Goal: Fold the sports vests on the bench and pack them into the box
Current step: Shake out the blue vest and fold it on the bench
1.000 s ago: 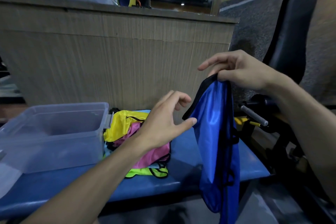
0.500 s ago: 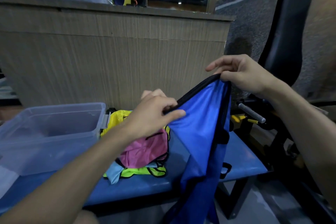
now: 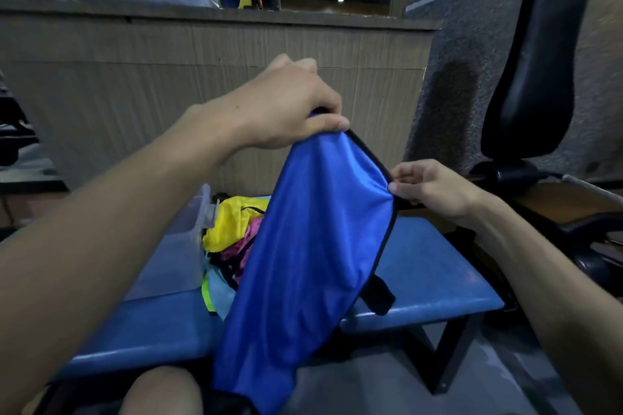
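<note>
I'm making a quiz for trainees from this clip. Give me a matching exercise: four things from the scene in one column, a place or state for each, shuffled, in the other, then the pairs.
Things:
1. blue vest
2. yellow vest
3. clear plastic box
4. black padded seat back

Places or states:
A. stands on the bench, left of the vest pile
B. held up in the grip of the left hand and right hand
C. upright, to the right of the bench
D. crumpled on the pile on the bench

Pairs: 1-B, 2-D, 3-A, 4-C
</note>
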Available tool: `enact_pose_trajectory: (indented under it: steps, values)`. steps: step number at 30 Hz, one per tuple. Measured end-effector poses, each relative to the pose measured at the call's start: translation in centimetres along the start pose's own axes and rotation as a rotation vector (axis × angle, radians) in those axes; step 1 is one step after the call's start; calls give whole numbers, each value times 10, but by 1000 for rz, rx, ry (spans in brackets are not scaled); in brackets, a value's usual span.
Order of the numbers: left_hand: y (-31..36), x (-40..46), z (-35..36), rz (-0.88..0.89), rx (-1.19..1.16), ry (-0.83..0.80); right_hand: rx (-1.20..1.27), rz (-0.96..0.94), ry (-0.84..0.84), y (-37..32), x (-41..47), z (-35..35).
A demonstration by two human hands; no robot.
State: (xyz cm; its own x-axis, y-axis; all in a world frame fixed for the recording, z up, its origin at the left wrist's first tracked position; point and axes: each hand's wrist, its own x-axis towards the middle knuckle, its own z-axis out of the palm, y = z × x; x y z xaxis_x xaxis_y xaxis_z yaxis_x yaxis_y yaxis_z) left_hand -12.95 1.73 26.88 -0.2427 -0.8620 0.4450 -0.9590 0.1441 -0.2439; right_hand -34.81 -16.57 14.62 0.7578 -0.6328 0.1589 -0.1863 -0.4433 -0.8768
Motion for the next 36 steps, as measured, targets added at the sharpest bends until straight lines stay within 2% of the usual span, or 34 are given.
enact_pose_trajectory:
  steps: [2,4,8,11,13,16,21,26,32,36]
  values:
    - [10,1,-2,15,54,42,-52,49,-13,-9,-4,-4]
    - [21,2,-1,0,187,43,-7,110,41,-19,-7,-12]
    - [34,5,6,-119,454,-60,94,148,186,-38,-13,-20]
    - [42,5,8,-173,500,-110,135,122,245,-52,-24,-19]
    - [48,5,8,-195,474,-82,153,89,270,-61,-35,-22]
    - [60,8,12,-222,328,57,160,55,342,-70,-49,-37]
    - [83,20,41,-184,-61,216,110,49,429,-58,-52,-63]
    - [94,43,78,-215,-436,116,-53,20,519,-27,-45,-92]
    - [120,79,106,-187,-762,164,-405,-58,685,-21,-33,-134]
    - [83,85,127,-313,-923,225,-654,-109,613,-31,34,-118]
